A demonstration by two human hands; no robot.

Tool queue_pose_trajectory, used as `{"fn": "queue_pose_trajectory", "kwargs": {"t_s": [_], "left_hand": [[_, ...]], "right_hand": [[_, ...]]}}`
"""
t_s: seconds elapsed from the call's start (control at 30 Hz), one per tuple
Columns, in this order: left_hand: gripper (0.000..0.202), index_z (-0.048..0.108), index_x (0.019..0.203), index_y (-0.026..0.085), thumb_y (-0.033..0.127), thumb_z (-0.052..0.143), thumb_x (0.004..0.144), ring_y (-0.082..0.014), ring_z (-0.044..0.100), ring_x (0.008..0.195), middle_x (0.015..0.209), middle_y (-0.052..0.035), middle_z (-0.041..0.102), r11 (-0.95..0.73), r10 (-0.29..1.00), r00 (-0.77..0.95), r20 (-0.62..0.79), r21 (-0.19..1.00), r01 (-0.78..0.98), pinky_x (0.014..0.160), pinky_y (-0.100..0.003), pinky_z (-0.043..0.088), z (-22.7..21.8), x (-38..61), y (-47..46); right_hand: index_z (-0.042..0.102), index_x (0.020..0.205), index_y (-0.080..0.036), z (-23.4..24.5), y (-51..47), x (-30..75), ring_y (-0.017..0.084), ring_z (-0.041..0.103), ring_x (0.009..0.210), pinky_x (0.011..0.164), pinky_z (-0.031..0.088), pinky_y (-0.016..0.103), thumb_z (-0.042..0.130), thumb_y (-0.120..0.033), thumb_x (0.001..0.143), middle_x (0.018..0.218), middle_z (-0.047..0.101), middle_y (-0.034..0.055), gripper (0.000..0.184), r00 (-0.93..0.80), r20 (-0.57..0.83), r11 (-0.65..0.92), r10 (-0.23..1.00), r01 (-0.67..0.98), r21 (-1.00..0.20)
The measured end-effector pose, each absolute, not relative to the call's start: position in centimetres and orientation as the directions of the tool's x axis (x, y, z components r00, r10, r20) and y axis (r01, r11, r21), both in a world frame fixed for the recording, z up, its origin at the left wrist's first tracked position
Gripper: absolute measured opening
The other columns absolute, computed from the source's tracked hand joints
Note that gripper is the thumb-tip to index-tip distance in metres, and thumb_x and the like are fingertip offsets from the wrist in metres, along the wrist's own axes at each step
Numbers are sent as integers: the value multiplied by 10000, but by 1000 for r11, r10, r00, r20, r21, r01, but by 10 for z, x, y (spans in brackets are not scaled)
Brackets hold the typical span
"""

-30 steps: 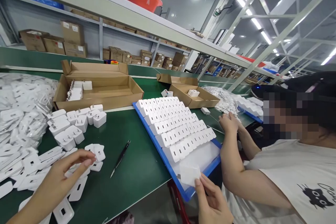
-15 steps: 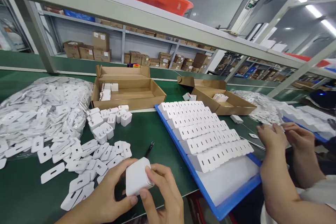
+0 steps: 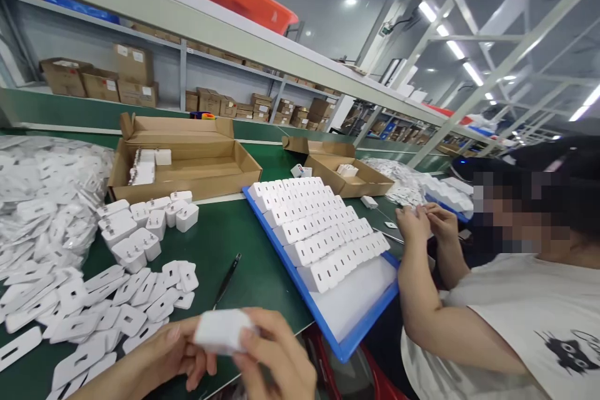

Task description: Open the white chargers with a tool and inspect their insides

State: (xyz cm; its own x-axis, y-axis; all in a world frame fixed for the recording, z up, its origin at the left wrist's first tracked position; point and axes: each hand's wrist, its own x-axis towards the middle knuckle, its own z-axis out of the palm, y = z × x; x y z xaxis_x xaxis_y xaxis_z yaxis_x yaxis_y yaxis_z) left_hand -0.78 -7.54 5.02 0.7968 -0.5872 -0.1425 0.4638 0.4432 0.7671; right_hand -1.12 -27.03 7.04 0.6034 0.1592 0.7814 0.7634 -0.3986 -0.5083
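Note:
Both my hands hold one white charger block (image 3: 221,330) at the bottom edge of the view, over the near edge of the green bench. My left hand (image 3: 174,350) grips its left side and my right hand (image 3: 274,353) pinches its right side. Flat white film pieces (image 3: 117,306) lie scattered just left of my hands. Black tweezers (image 3: 227,278) lie on the green mat beyond the block. A blue tray (image 3: 328,337) with rows of white chargers (image 3: 314,225) sits to the right.
An open cardboard box (image 3: 187,169) with a few chargers stands at the back, with loose chargers (image 3: 145,225) before it and a bag of white films (image 3: 42,200) at left. A second box (image 3: 349,175) lies further right. A co-worker (image 3: 492,319) sits at right, hands together over the bench.
The view has swung right, bringing the co-worker back in. My hands with the white charger have dropped lower in the frame and turned the block, which now looks blurred.

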Motion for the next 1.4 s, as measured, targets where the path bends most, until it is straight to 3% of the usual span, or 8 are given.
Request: {"fn": "queue_pose_trajectory", "kwargs": {"t_s": [0.13,0.23,0.43,0.63,0.77,1.03,1.4], "left_hand": [[660,692,1082,235,746,475,725,-199,571,641,815,-73,658,286,-507,846,-164,894,345,694,-353,466,34,7,-67],[662,712,1035,241,749,393,756,-223,591,645,795,-82,666,211,-413,899,-144,945,248,704,-382,500,25,13,-58],[599,748,913,243,749,507,700,-209,573,611,713,-55,662,186,-205,975,-82,975,121,644,-338,501,30,13,-56],[538,738,903,217,673,478,780,-234,576,694,755,-70,648,95,-82,996,-37,995,45,693,-348,499,51,9,-60],[550,744,891,222,696,503,752,-226,570,686,744,-68,649,102,-88,996,-28,994,37,693,-345,491,51,8,-60],[548,738,898,198,677,512,756,-221,578,662,729,-79,664,60,-134,991,-3,998,12,656,-345,508,44,16,-56],[529,733,944,211,664,523,769,-215,601,677,742,-70,678,91,-170,985,42,995,-27,650,-326,507,32,20,-54]], "right_hand": [[688,920,-194,60,-352,-17,215,676,827,644,592,283,630,-176,826,938,686,115,112,642,744,-678,-185,465,-570],[696,897,-166,49,-400,-24,225,675,816,606,610,279,667,-241,803,939,683,129,124,630,727,-762,-272,321,-563],[691,900,-142,25,-412,-16,206,686,766,591,623,262,620,-303,845,914,680,125,184,650,733,-826,-199,291,-483],[685,914,-149,22,-403,-2,209,683,791,620,625,276,584,-304,873,923,671,117,189,668,728,-835,-153,306,-457],[676,927,-159,23,-402,2,199,675,778,597,613,263,570,-282,885,913,659,105,167,639,761,-850,-112,335,-406],[616,1046,-142,19,-404,3,253,655,905,749,573,364,500,-314,927,997,619,140,239,650,759,-932,28,291,-215],[615,1060,-139,27,-405,3,265,659,901,777,548,367,505,-381,918,1019,637,142,301,612,790,-939,21,283,-194]]}}
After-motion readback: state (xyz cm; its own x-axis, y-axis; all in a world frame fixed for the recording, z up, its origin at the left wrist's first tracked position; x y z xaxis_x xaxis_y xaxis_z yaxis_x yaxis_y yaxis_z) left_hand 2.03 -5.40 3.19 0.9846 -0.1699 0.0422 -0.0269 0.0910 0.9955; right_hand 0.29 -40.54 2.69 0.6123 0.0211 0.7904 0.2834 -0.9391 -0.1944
